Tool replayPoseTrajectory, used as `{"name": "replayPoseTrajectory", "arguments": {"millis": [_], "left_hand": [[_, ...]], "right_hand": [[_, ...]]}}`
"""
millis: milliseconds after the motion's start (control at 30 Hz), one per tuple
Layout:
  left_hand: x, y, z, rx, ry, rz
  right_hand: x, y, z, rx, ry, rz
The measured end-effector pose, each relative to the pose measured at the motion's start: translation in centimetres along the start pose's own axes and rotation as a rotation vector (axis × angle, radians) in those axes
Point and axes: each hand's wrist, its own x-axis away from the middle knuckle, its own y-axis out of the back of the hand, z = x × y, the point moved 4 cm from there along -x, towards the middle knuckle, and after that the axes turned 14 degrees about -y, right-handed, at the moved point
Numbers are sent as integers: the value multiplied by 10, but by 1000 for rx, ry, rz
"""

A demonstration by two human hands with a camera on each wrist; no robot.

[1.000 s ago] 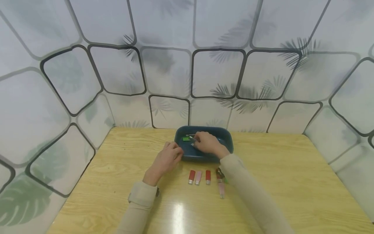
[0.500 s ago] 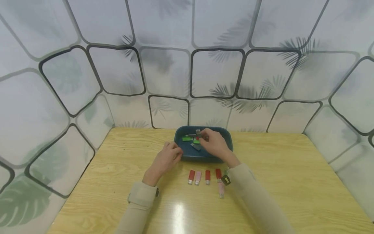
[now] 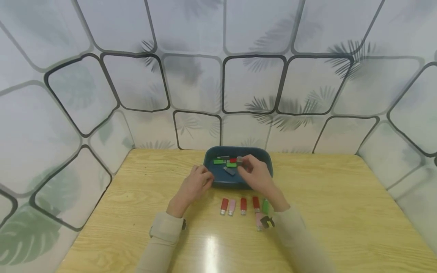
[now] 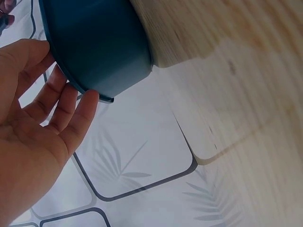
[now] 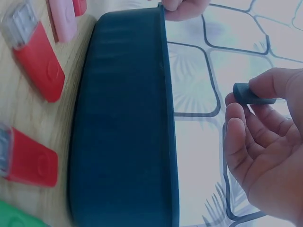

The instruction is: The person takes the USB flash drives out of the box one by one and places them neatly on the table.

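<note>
A dark blue plastic tray [image 3: 235, 185] stands toward the back of the table. My left hand [image 3: 195, 184] holds its left front corner, fingers bent at the rim [image 4: 75, 87]. Over the tray, my right hand [image 3: 258, 176] pinches a dark grey USB flash drive [image 5: 246, 94] between thumb and fingers, its metal plug pointing away from the palm in the head view. Inside the tray lie two green flash drives [image 3: 218, 162], a red flash drive [image 3: 233, 160], a grey flash drive [image 3: 229, 171] and a slim dark one [image 3: 223, 157].
On the wooden table [image 3: 136, 204], before the tray, lie red flash drives [image 3: 243, 206], pink ones [image 3: 232, 206] and a green one [image 3: 265, 206]. A dark strap tag [image 3: 267, 222] hangs by the right sleeve. A patterned curtain [image 3: 198, 83] surrounds the table.
My right hand has lifted the grey flash drive up from the tray's middle and drawn it rightward and back, uncovering the drives beneath. The left hand stays at the tray's corner.
</note>
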Motion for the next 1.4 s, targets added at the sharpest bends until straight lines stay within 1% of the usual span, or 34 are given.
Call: {"name": "replayPoseTrajectory", "arguments": {"millis": [167, 267, 400, 567, 700, 800, 900, 1033, 1100, 1233, 1300, 1400], "left_hand": [[-1, -2, 0, -8, -17, -10], [-1, -2, -1, -3, -10, -19], [-1, -2, 0, 12, 17, -8], [-1, -1, -1, 6, 8, -12], [0, 0, -2, 0, -1, -20], [0, 0, -2, -6, -6, -24], [0, 0, -2, -9, -11, -22], [1, -1, -2, 0, -8, -9], [1, -2, -2, 3, -2, -3], [0, -2, -1, 6, 12, 0], [0, -2, 0, 10, 18, 4], [-1, -2, 0, 16, 21, 12]], "right_hand": [[8, 0, -4, -13, -22, 0], [11, 0, -5, 0, -20, 2], [12, 0, -6, 0, -7, 7], [17, 5, -6, -8, 14, 21], [24, 9, -13, 1, 57, 21], [29, 12, -19, 13, 72, 10], [34, 16, -27, 18, 68, 7], [42, 20, -37, 27, 57, 26], [46, 23, -39, 36, 63, 29], [51, 28, -37, 52, 103, 21], [53, 29, -35, 80, 114, 36], [57, 28, -32, 142, 111, 92]]}}
